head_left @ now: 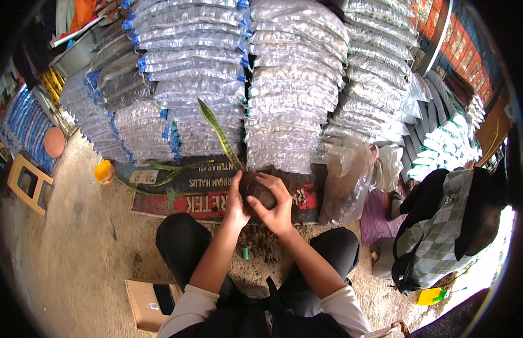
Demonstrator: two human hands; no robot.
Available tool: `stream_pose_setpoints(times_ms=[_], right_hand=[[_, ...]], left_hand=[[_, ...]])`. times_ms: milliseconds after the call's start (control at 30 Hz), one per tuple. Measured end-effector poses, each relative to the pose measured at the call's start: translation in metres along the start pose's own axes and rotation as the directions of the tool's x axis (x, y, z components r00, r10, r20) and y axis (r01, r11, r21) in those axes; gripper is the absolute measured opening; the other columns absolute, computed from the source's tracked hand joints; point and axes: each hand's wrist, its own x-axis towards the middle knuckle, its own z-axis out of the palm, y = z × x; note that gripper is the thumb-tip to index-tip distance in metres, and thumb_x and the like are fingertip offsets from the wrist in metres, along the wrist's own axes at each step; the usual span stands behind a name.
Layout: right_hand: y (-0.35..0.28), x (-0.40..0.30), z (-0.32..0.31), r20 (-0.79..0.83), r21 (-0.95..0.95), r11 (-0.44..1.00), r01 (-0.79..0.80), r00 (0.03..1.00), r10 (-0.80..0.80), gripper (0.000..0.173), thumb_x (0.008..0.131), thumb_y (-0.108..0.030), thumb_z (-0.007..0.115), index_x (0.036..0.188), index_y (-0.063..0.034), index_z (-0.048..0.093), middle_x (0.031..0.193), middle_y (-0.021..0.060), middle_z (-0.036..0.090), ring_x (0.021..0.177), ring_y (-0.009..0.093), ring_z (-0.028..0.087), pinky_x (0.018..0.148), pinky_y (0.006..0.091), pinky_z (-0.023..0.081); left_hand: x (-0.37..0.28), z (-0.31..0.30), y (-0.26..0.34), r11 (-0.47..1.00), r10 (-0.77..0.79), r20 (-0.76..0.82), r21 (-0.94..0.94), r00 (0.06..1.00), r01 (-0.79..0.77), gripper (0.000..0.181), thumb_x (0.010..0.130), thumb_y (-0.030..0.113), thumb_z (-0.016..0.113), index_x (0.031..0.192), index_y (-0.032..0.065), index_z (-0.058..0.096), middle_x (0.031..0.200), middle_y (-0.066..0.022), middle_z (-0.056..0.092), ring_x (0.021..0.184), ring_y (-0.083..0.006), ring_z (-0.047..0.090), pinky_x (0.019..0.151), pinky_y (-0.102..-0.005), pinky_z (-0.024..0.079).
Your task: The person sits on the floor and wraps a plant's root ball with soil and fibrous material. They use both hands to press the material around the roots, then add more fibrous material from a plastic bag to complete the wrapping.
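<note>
Both my hands are cupped around a dark brown fibrous ball [263, 193]. My left hand [235, 200] presses its left side, while my right hand [274, 203] curls its fingers over the right side. A snake plant leaf [219, 133] with yellow edges rises from the ball's upper left and tilts left. Below the hands is a dark printed sheet [198, 205] with lettering. More snake plant leaves [170, 174] lie on its left part, near a small tangle of green thread [172, 198]. The ball's underside is hidden.
Stacked clear bags [293, 97] stand in front. At right are a filled plastic bag [345, 181] and a crouching person [439, 228]. A green spool [245, 253] is between my knees. Leftward are a yellow cup [104, 172], a stool [30, 183] and cardboard with a phone [163, 299].
</note>
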Motion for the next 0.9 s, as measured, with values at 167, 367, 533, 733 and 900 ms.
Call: stream_pose_setpoints(times_ms=[167, 367, 533, 733, 900], right_hand=[[0.013, 0.008, -0.008, -0.005, 0.654, 0.621, -0.431, 0.819, 0.574, 0.023, 0.076, -0.001, 0.061, 0.099, 0.0037, 0.061, 0.096, 0.0086, 0.063, 0.09, 0.014, 0.057, 0.083, 0.0267, 0.043], [0.004, -0.005, -0.001, 0.117, 0.744, 0.426, -0.514, 0.729, 0.675, 0.016, 0.081, -0.002, 0.054, 0.095, 0.0029, 0.061, 0.094, 0.0052, 0.06, 0.088, 0.013, 0.054, 0.081, 0.0249, 0.042], [0.0, -0.013, 0.004, -0.137, 0.552, 0.764, -0.334, 0.867, 0.479, 0.013, 0.08, 0.0, 0.055, 0.091, 0.0015, 0.061, 0.098, 0.0072, 0.057, 0.096, 0.016, 0.05, 0.088, 0.0277, 0.037], [-0.003, -0.015, 0.004, -0.201, 0.445, 0.853, -0.273, 0.898, 0.392, 0.013, 0.078, 0.0, 0.056, 0.089, 0.0009, 0.062, 0.1, 0.0097, 0.055, 0.101, 0.02, 0.049, 0.092, 0.0307, 0.035], [0.015, -0.009, 0.002, -0.135, 0.382, 0.839, -0.388, 0.874, 0.466, 0.014, 0.079, -0.003, 0.056, 0.092, 0.0005, 0.062, 0.104, 0.0104, 0.054, 0.101, 0.021, 0.049, 0.091, 0.0303, 0.036]], left_hand=[[0.003, -0.003, 0.006, 0.975, 0.092, 0.002, 0.204, 0.996, -0.09, 0.049, 0.09, 0.043, 0.041, 0.119, 0.0047, 0.048, 0.111, -0.0069, 0.055, 0.103, -0.0159, 0.051, 0.09, -0.0312, 0.04], [0.001, -0.001, -0.009, 0.981, 0.186, 0.123, 0.031, 0.975, -0.191, 0.045, 0.091, 0.04, 0.04, 0.118, 0.0046, 0.047, 0.117, -0.0076, 0.053, 0.107, -0.0177, 0.05, 0.092, -0.0329, 0.039], [-0.004, 0.009, -0.014, 0.979, 0.191, 0.202, -0.112, 0.961, -0.171, 0.032, 0.089, 0.034, 0.044, 0.103, 0.0073, 0.053, 0.115, -0.0073, 0.054, 0.105, -0.0195, 0.052, 0.091, -0.0367, 0.041], [-0.006, 0.002, -0.017, 0.986, 0.144, 0.084, -0.102, 0.986, -0.135, 0.026, 0.087, 0.029, 0.051, 0.103, 0.0088, 0.055, 0.107, -0.0047, 0.059, 0.095, -0.0164, 0.056, 0.085, -0.0335, 0.045], [-0.004, 0.006, -0.013, 0.993, 0.063, -0.015, -0.099, 0.998, -0.064, 0.024, 0.086, 0.029, 0.052, 0.098, 0.0092, 0.057, 0.1, -0.0043, 0.061, 0.091, -0.0166, 0.058, 0.081, -0.0331, 0.047]])
